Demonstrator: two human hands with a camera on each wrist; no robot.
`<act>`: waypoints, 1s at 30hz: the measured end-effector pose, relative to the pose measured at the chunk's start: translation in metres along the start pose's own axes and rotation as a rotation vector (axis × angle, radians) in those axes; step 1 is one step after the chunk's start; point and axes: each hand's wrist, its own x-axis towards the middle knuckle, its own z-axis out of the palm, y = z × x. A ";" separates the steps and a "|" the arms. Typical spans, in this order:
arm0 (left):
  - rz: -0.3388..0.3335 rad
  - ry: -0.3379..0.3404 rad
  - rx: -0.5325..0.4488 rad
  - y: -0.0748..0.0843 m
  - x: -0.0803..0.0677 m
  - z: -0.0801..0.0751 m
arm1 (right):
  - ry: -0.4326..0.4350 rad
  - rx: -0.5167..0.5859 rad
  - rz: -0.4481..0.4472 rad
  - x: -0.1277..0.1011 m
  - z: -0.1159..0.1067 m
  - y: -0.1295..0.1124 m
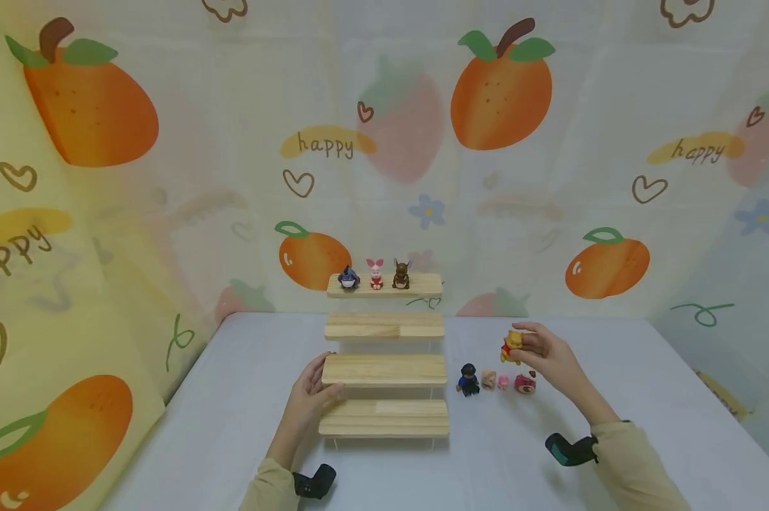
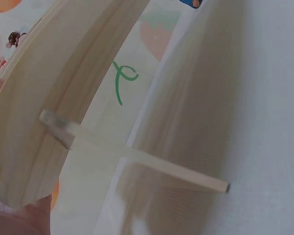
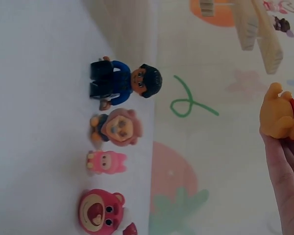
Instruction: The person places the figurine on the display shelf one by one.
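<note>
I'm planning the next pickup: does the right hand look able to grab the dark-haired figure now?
Probably not yet: the right hand holds the yellow bear, though nothing visible blocks the dark-haired figure from above.

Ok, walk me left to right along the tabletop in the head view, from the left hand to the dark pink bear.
Left hand → wooden stepped shelf → dark-haired figure → light brown figure → small pink figure → dark pink bear

Over there, the person's right hand (image 1: 552, 360) pinches a small yellow bear figure in a red top (image 1: 511, 343), near a round dark-pink toy (image 1: 524, 385) on the white table (image 1: 212, 426). Their left hand (image 1: 308, 394) grips the left end of a pale wooden four-tier shelf (image 1: 384, 369), with three small animal figures (image 1: 376, 277) along its top board (image 1: 426, 284).
</note>
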 end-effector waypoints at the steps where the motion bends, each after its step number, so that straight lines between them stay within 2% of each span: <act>1: -0.005 0.002 -0.002 0.000 0.000 0.000 | 0.001 0.003 0.000 0.001 0.000 -0.001; 11: -0.013 0.005 0.011 0.003 0.001 0.000 | 0.004 0.022 -0.018 0.019 -0.005 -0.020; 17: -0.020 0.004 0.019 0.001 -0.001 -0.001 | 0.004 0.080 -0.054 0.029 -0.002 -0.027; 24: -0.007 0.013 0.034 0.003 0.002 -0.001 | 0.058 0.154 -0.091 0.041 0.011 -0.038; 30: -0.005 -0.002 0.016 0.003 0.000 -0.002 | 0.075 0.163 -0.102 0.049 0.025 -0.042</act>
